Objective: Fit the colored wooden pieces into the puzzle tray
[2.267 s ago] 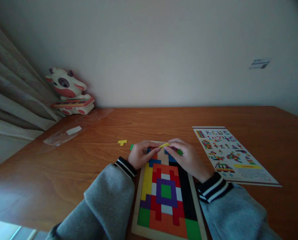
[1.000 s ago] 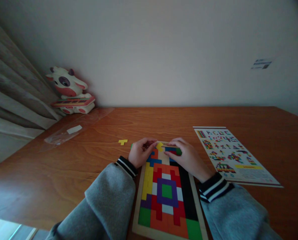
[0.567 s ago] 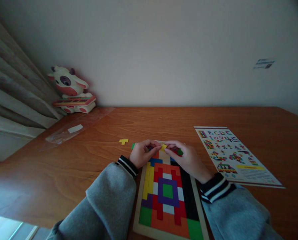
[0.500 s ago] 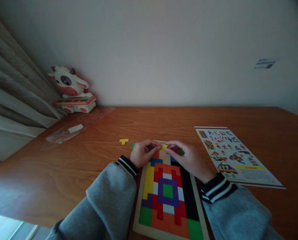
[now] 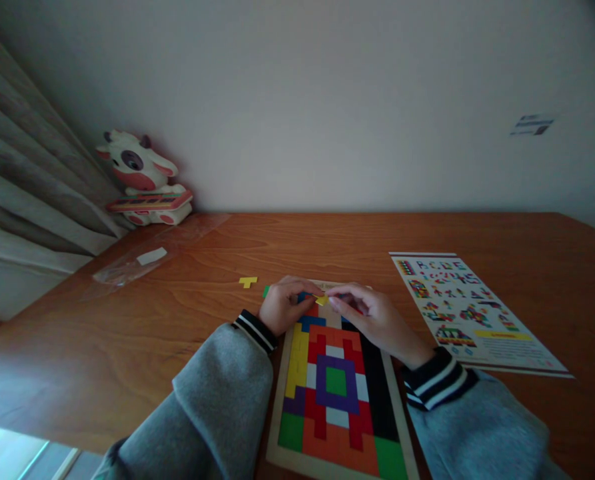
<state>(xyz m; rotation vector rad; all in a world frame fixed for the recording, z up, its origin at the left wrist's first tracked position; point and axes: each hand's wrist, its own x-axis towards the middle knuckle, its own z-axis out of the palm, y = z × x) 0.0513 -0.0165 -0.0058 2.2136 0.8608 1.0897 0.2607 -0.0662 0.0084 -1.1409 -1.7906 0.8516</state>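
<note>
Over the far end of a wooden puzzle board, a small yellow puzzle piece sits tilted between my two hands. My right hand pinches it from the right with thumb and fingertips. From the other side, the bent fingers of my left hand reach to the piece's left edge. Coloured blocks fill most of the board, among them a purple ring around a green block. Bare wood shows just below the yellow piece. My fingers hide part of the board's far end.
A yellow T-shaped piece lies on the table left of the board, and a green piece peeks out by my left hand. A printed pattern sheet lies right. Clear plastic wrap and a toy cow with keyboard are at far left.
The yellow piece has turned and tilted between my fingertips and come slightly nearer and left. My right fingers have shifted a little left; both hands stay over the board's far end.
</note>
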